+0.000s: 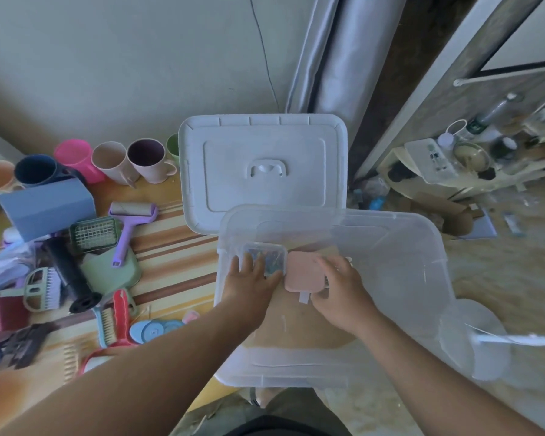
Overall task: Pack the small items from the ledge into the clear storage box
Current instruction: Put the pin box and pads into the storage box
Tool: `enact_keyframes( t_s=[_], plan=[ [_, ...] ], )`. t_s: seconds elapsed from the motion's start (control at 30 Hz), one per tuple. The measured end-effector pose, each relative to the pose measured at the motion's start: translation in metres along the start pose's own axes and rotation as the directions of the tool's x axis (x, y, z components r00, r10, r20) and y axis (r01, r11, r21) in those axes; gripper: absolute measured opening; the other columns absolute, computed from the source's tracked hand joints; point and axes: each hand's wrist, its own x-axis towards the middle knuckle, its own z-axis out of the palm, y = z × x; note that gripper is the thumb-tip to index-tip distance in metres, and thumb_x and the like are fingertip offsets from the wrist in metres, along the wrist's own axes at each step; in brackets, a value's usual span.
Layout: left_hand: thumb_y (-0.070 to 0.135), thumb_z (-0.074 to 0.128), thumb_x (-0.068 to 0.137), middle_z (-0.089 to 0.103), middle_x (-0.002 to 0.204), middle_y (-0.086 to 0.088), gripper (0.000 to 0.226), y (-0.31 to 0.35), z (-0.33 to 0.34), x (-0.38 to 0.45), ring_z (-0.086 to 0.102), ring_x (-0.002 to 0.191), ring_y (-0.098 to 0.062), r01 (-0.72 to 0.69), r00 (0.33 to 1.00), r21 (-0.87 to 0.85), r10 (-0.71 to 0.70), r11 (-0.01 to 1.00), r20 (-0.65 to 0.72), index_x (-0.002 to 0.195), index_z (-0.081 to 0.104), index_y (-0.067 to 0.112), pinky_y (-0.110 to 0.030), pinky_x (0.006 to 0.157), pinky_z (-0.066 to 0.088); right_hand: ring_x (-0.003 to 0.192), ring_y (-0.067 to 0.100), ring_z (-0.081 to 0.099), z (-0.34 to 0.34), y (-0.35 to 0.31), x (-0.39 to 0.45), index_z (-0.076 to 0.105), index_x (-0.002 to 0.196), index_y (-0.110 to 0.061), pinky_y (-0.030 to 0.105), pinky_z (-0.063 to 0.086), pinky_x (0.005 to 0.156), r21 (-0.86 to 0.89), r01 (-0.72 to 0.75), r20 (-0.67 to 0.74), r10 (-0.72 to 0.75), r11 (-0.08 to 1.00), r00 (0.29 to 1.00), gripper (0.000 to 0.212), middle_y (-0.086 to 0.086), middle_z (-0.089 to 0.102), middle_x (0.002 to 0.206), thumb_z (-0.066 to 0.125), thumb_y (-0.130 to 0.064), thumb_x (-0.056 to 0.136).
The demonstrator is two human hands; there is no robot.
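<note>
Packing has only begun: two items in the box (390, 278), most still outside.

My left hand (252, 280) rests spread on a clear case (265, 256); my right hand (340, 287) pinches a pink case (302, 275) beside it on the box floor. On the surface (177, 256) I count six cups (147, 160), one roller (129, 221) and many small tools; one lid (261, 171) leans behind.

The storage box (390, 278) sat at the ledge's (177, 262) right end with two small cases (302, 275) side by side inside its left part, its lid (261, 171) propped behind, and cups (114, 162) and tools (129, 228) spread to the left.
</note>
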Motion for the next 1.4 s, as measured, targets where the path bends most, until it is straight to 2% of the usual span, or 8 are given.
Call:
enact_keyframes(
  t_s=[0.27, 0.43, 0.57, 0.7, 0.8, 1.0, 1.13, 1.4],
  plan=[
    [0.03, 0.064, 0.078, 0.046, 0.145, -0.013, 0.054, -0.036, -0.029, -0.033, 0.025, 0.144, -0.045, -0.124, 0.879, -0.08, 0.072, 0.989, -0.472, 0.132, 0.058, 0.025, -0.061, 0.122, 0.014, 0.109, 0.017, 0.057, 0.042, -0.081, 0.01, 0.05, 0.132, -0.029, 0.031, 0.046, 0.087, 0.008, 0.18, 0.2, -0.178, 0.984, 0.964, 0.064, -0.009, 0.06, 0.117, 0.082, -0.032, 0.077],
    [0.032, 0.062, 0.075, 0.037, 0.154, -0.016, 0.074, -0.058, -0.008, -0.053, 0.017, 0.15, -0.045, -0.145, 0.881, -0.133, 0.066, 0.98, -0.469, 0.146, 0.041, 0.031, -0.062, 0.121, 0.018, 0.108, 0.016, 0.066, 0.066, -0.094, 0.027, 0.043, 0.138, -0.033, 0.035, 0.057, 0.082, 0.052, 0.164, 0.171, -0.171, 0.985, 0.97, 0.074, -0.009, 0.067, 0.123, 0.082, -0.046, 0.076],
    [0.026, 0.042, 0.076, 0.044, 0.148, -0.018, 0.07, -0.059, -0.003, -0.052, 0.027, 0.146, -0.046, -0.199, 0.863, -0.258, 0.045, 0.945, -0.504, 0.146, 0.045, 0.026, -0.061, 0.12, 0.023, 0.102, 0.01, 0.067, 0.047, -0.08, 0.015, 0.036, 0.135, -0.038, 0.029, 0.054, 0.08, 0.311, -0.129, 0.261, 0.046, 0.941, 0.964, 0.076, -0.016, 0.067, 0.116, 0.082, -0.04, 0.075],
    [0.027, 0.039, 0.082, 0.047, 0.146, -0.019, 0.064, -0.061, -0.002, -0.05, 0.032, 0.144, -0.044, -0.206, 0.848, -0.32, 0.006, 0.925, -0.529, 0.145, 0.05, 0.02, -0.059, 0.12, 0.024, 0.09, 0.016, 0.069, 0.048, -0.077, 0.01, 0.049, 0.13, -0.029, 0.031, 0.056, 0.069, 0.527, -0.47, 0.476, 0.213, 0.708, 0.853, 0.052, 0.003, 0.069, 0.109, 0.076, -0.027, 0.086],
    [0.019, 0.049, 0.078, 0.047, 0.146, -0.017, 0.066, -0.063, -0.001, -0.049, 0.031, 0.145, -0.042, -0.199, 0.845, -0.3, 0.009, 0.933, -0.534, 0.144, 0.049, 0.021, -0.057, 0.121, 0.023, 0.097, 0.02, 0.071, 0.067, -0.086, 0.016, 0.057, 0.127, -0.033, 0.042, 0.063, 0.081, 0.526, -0.517, 0.522, 0.224, 0.676, 0.823, 0.051, 0.002, 0.071, 0.11, 0.077, -0.023, 0.081],
    [0.022, 0.061, 0.073, 0.048, 0.146, -0.013, 0.066, -0.059, 0.0, -0.045, 0.029, 0.146, -0.042, -0.156, 0.866, -0.241, 0.015, 0.958, -0.499, 0.139, 0.056, 0.024, -0.058, 0.122, 0.02, 0.097, 0.011, 0.068, 0.087, -0.088, 0.023, 0.069, 0.121, -0.026, 0.03, 0.056, 0.083, 0.442, -0.426, 0.408, 0.246, 0.789, 0.879, 0.038, -0.009, 0.074, 0.107, 0.079, -0.038, 0.087],
    [0.044, 0.065, 0.08, 0.047, 0.149, -0.01, 0.06, -0.06, 0.0, -0.046, 0.024, 0.149, -0.04, -0.116, 0.892, -0.17, 0.027, 0.979, -0.451, 0.137, 0.058, 0.03, -0.06, 0.121, 0.018, 0.101, 0.022, 0.067, 0.076, -0.086, 0.021, 0.067, 0.12, -0.022, 0.038, 0.055, 0.086, 0.051, -0.18, 0.335, 0.152, 0.982, 0.93, 0.046, -0.001, 0.073, 0.11, 0.06, -0.06, 0.095],
    [0.047, 0.063, 0.083, 0.028, 0.162, -0.014, 0.059, -0.06, 0.002, -0.051, 0.017, 0.151, -0.043, -0.079, 0.895, -0.269, -0.051, 0.96, -0.443, 0.139, 0.052, 0.033, -0.061, 0.121, 0.018, 0.117, 0.031, 0.051, 0.067, -0.074, 0.007, 0.03, 0.145, -0.033, 0.046, 0.054, 0.084, -0.356, 0.173, 0.3, -0.063, 0.918, 0.952, 0.072, 0.003, 0.046, 0.135, 0.067, -0.06, 0.089]
  ],
)
